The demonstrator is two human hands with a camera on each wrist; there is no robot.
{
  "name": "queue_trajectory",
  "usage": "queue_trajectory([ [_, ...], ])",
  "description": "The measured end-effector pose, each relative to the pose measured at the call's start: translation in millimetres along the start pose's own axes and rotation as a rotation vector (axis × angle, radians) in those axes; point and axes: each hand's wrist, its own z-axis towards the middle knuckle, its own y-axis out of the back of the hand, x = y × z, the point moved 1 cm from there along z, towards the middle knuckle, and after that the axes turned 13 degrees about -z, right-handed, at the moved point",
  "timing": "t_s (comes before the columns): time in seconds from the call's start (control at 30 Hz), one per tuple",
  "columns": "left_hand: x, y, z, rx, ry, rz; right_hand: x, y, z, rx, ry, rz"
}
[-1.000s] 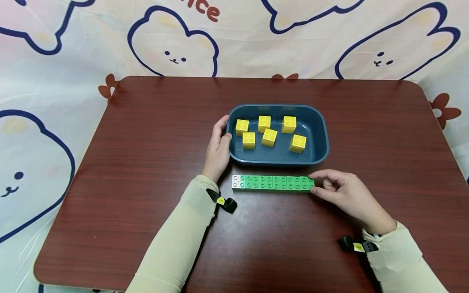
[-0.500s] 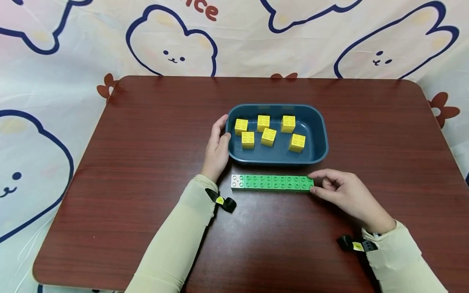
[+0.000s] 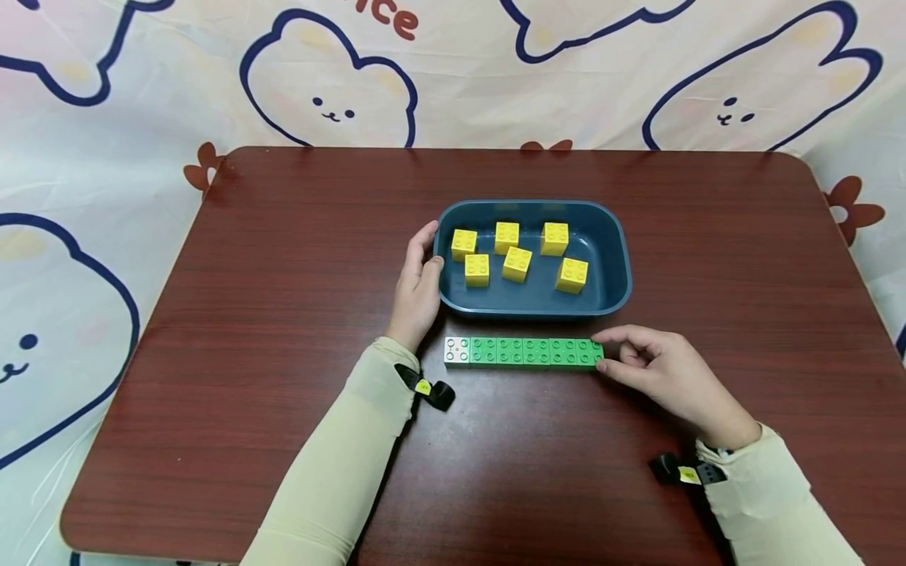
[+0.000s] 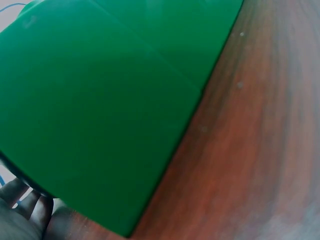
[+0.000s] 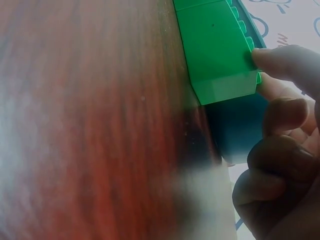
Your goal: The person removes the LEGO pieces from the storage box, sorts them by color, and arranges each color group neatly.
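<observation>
A straight row of green toy building bricks (image 3: pixel 524 353) lies on the table in the head view, the leftmost brick's top glaring white. My right hand (image 3: pixel 661 377) pinches its right end between thumb and index finger. From the right wrist, the green end brick (image 5: pixel 215 50) shows close up, with the other fingers curled below it. Behind the row stands a blue tray (image 3: pixel 605 259) holding several yellow bricks (image 3: pixel 517 264). My left hand (image 3: pixel 416 291) holds the tray's left end, thumb at the near side. Green brick sides (image 4: pixel 110 110) fill much of the left wrist view.
Everything stands on a dark reddish-brown wooden table (image 3: pixel 297 259) with rounded corners. A pale cloth with cartoon animals (image 3: pixel 333 86) hangs behind it and along the sides. Black straps (image 3: pixel 432 389) with small cameras sit on both wrists.
</observation>
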Motion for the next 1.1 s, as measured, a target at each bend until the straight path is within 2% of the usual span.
queue_trajectory([
  [0.2,-1.8,0.3,0.6,-0.005,0.002,-0.006,2.7,3.0,0.1,-0.023,0.017,-0.002],
  [0.33,-1.2,0.5,0.1,-0.003,0.033,-0.021,8.6,6.0,-0.9,-0.046,0.019,0.006],
  [0.43,-12.7,-2.3,-5.8,-0.004,0.070,-0.030,13.4,7.0,-1.4,-0.060,0.024,0.002],
  [0.57,-30.0,-5.8,-12.0,-0.003,0.087,-0.026,21.7,10.1,1.1,-0.087,0.051,-0.028],
  [0.8,-6.3,-1.1,-2.0,-0.010,0.075,-0.019,36.6,14.9,12.6,-0.077,0.140,-0.084],
  [0.97,-1.5,0.3,-1.4,-0.010,0.060,-0.029,49.8,20.6,24.2,-0.074,0.214,-0.127],
  [1.1,-0.8,0.7,-1.9,-0.010,0.051,-0.028,60.9,25.3,34.7,-0.059,0.239,-0.146],
])
